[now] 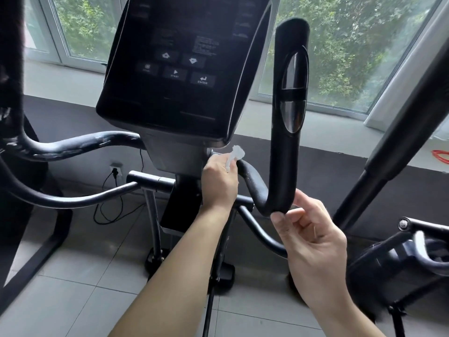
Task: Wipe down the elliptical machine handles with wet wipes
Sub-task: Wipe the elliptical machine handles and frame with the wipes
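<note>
The elliptical's black right fixed handle [289, 132] curves up from under the console, with silver pulse sensors on its upright part. My left hand [220, 183] grips a crumpled white wet wipe [234, 158] against the inner end of that handle, just below the console. My right hand [308, 229] touches the lower bend of the same handle with thumb and fingertips, fingers loosely curled, holding nothing. The left fixed handle [80, 147] shows scuffed, whitish marks.
The black console [179, 66] with arrow, START and ENTER buttons fills the top centre. Moving arm bars rise at the far left [12, 69] and right [398, 142]. A power cable [109, 190] runs to a wall socket. Grey tiled floor lies below; windows stand behind.
</note>
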`<state>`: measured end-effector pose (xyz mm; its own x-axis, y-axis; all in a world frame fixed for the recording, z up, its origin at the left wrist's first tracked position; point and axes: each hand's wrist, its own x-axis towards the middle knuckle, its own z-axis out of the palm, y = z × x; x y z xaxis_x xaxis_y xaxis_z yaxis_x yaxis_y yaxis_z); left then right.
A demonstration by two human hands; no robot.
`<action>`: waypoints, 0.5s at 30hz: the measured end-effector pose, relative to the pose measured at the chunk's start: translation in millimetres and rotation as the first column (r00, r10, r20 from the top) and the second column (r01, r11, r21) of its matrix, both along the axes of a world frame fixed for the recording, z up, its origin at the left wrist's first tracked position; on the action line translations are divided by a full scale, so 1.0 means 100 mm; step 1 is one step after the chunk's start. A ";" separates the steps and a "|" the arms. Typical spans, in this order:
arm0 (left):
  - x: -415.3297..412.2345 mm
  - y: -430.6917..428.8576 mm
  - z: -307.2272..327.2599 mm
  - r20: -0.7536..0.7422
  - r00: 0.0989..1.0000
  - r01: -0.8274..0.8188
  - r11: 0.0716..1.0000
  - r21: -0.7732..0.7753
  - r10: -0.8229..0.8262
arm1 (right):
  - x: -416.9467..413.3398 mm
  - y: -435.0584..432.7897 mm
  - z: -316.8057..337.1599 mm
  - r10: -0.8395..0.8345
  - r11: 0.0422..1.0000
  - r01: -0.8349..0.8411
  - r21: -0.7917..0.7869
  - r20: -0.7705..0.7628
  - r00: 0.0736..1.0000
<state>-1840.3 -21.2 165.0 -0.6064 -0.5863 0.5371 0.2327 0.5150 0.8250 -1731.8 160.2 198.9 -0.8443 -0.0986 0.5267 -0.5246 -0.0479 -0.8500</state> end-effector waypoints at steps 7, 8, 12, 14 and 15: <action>0.18 0.10 -0.08 -0.065 0.964 0.267 0.951 0.157 -0.259 | 0.01 0.00 0.02 -0.006 1.000 0.006 -0.006 0.011 1.000; 0.21 0.13 -0.11 -0.062 0.958 0.288 0.933 0.218 -0.281 | 0.02 0.00 0.02 -0.003 1.000 0.003 -0.008 0.013 1.000; 0.43 0.24 -0.12 -0.110 0.932 0.361 0.857 0.369 -0.345 | 0.02 0.00 0.03 -0.004 1.000 0.004 0.004 0.015 1.000; 0.60 0.26 -0.12 -0.134 0.907 0.421 0.835 0.354 -0.400 | 0.01 0.00 0.03 -0.002 1.000 0.002 0.003 0.022 1.000; 0.68 0.26 -0.12 -0.153 0.881 0.471 0.806 0.358 -0.447 | 0.01 0.01 0.02 0.004 1.000 -0.004 0.003 0.023 1.000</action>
<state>-1772.6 4.8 153.1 -0.8301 -0.4098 0.3781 0.4179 -0.0084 0.9084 -1730.7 160.8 200.9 -0.8559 -0.1038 0.5066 -0.5045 -0.0475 -0.8621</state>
